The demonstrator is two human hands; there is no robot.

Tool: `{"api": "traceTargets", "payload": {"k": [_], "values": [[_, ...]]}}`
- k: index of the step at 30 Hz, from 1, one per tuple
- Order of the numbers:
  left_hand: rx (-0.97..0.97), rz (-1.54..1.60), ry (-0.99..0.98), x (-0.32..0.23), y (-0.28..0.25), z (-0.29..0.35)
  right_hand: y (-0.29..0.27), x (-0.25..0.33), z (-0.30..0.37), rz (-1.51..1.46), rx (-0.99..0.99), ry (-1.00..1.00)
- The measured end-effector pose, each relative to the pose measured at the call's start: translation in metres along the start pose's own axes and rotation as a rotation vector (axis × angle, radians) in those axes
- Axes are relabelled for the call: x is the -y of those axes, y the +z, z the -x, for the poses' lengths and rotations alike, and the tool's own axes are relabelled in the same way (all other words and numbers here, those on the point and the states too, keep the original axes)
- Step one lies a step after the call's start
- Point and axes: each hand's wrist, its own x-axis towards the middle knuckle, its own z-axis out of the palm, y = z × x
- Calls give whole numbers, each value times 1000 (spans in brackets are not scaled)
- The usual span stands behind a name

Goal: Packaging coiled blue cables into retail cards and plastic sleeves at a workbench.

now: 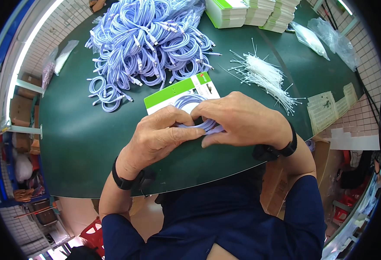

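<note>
Right at the grip, a coiled pale lavender cable (189, 99) is held by both bare hands at once: by the left hand (158, 132), thumb and forefinger are closed on the near side of the ring, and by the right hand (242, 119), fingers are curled over the strands, with its thumb set just below. Whether anything else is pinched between the fingertips cannot be told, the spot being screened by the knuckles.

The coil is held over a flat green-and-white cardboard card (158, 106), and that card is partly covered by coil and fingers. On the near side of the card, a black band (123, 175) is worn on the left wrist.

Outward now! Beyond the card and to its left, a big tangled heap of lavender cables (147, 47) is piled, and left of the card small loose lavender coils (108, 95) are laid out. To the card's right, a splayed bundle of thin white plastic ties (264, 73) is spread; farther right of it, beige paper sheets (325, 108) are laid. Beyond the card, stacked green-and-white cards (234, 13) are ranged, all borne by the dark green tabletop (82, 151).
</note>
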Motion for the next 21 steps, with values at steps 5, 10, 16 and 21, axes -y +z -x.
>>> {"api": "traceTargets", "payload": {"k": [5, 10, 16, 21], "values": [[50, -31, -1, 2, -5, 6, -25, 10, -6, -353, 163, 165], [80, -88, 28, 0, -5, 2, -16, 2, -2, -286, 71, 71], [57, -54, 39, 4, -10, 0, -7, -7, -2, -291, -96, -58], [-193, -81, -28, 7, -13, 0, -14, 2, -3, -486, -137, 132]]}}
